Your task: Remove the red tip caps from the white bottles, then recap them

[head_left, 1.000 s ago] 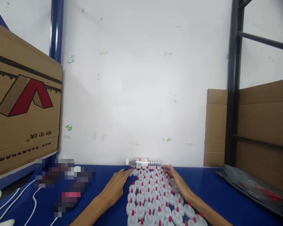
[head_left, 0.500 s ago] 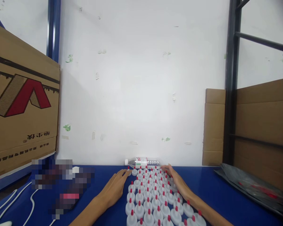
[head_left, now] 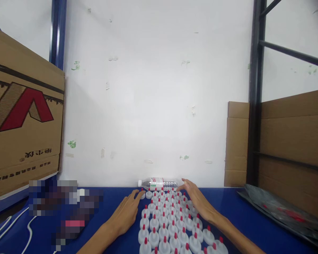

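Rows of squat, translucent white bottles with red tips (head_left: 154, 240) stand upright across the middle of the table, several of them close together. A clear plastic drink bottle (head_left: 157, 184) with a white cap lies on its side behind them, against the wall. Along the left edge of the rows rests my left hand (head_left: 125, 211), fingers stretched out, their tips at the back-left small bottle. My right hand (head_left: 197, 199) is on the opposite side, its fingers apart near the base end of the drink bottle and over the back-right small bottles. Neither hand grasps anything.
A large printed cardboard box (head_left: 26, 113) stands at the left. White cables (head_left: 29, 229) and blurred items (head_left: 76, 218) lie on the blue table (head_left: 113, 194). At the right are a grey plastic bag (head_left: 281, 211), a black metal rack (head_left: 255, 106) and cardboard sheets (head_left: 237, 144).
The right hand has shifted slightly, its fingers now bent inward toward the back of the rows. The left hand stays at the back-left small bottle. The whole view has moved a little.
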`<state>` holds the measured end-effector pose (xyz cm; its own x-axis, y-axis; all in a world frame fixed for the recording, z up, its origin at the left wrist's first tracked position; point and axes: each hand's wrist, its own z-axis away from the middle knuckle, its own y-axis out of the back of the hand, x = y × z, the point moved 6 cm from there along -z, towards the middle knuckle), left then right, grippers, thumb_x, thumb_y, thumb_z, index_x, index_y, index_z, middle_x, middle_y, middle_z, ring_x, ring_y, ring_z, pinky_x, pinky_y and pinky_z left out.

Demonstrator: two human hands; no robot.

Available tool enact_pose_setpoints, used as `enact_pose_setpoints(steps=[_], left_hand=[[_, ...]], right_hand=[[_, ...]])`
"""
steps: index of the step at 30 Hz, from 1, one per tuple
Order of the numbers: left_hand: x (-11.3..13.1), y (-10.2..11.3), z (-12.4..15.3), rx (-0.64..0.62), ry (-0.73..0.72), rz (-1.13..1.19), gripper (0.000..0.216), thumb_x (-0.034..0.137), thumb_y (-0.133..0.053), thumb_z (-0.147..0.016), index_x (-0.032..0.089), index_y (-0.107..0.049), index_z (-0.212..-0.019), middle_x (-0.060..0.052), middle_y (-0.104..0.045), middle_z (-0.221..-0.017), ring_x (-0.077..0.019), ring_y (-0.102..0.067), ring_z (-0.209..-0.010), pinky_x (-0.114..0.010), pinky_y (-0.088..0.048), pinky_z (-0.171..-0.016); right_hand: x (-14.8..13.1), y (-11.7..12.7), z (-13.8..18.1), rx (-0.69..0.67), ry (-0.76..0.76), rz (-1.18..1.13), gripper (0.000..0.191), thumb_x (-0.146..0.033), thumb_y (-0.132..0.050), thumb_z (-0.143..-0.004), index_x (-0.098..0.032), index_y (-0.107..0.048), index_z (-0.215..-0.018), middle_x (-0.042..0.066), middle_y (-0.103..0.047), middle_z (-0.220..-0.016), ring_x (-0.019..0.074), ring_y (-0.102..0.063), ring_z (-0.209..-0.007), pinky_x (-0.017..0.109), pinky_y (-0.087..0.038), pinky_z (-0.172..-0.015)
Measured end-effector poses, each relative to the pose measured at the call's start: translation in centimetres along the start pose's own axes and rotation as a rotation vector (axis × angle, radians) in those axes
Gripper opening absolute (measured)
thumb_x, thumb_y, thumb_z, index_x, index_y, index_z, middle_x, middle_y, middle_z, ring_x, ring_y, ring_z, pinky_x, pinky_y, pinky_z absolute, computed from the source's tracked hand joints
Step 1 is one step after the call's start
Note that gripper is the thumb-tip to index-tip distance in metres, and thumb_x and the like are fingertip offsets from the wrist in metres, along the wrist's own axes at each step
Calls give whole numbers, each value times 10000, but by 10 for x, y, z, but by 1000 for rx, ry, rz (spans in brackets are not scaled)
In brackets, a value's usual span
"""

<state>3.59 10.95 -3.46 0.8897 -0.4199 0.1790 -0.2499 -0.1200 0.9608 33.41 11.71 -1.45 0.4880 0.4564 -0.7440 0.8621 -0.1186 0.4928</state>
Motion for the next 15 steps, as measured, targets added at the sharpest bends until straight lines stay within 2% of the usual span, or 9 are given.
enact_pose_setpoints(steps=[4,7,11,15], left_hand=[[2,2,1,-2,1,-6,733,-10,-382,-857,225,-335,-1549,-141,-364,-1591,-319,-456,-1405,-522,-341,-1175],[4,3,2,-8,0,-17,720,-21,-368,-860,184,-338,-1549,-177,-335,-1598,-337,-470,-1392,-529,-354,-1163],[5,3,2,-10,2,-24,728,-22,-370,-861,202,-334,-1553,-172,-334,-1601,-332,-476,-1390,-533,-342,-1171],[4,3,2,-6,9,-28,738,-23,-376,-857,215,-331,-1554,-167,-337,-1601,-329,-465,-1399,-526,-339,-1176]], right_hand=[[-11,-14,-3,-69,17,82,531,-697,-419,-951,-308,-770,-1036,-28,-459,-1549,273,-183,-1527,480,-46,-1264],[-11,-25,-7,-93,22,109,517,-679,-438,-955,-300,-769,-1071,-26,-456,-1552,277,-170,-1532,476,-40,-1267],[-10,-28,-11,-59,45,93,519,-680,-461,-943,-296,-760,-1125,-13,-508,-1513,300,-209,-1519,478,-22,-1270],[-8,-28,-11,-65,50,112,535,-677,-465,-941,-312,-698,-1256,-19,-501,-1519,305,-236,-1511,483,-62,-1269]])
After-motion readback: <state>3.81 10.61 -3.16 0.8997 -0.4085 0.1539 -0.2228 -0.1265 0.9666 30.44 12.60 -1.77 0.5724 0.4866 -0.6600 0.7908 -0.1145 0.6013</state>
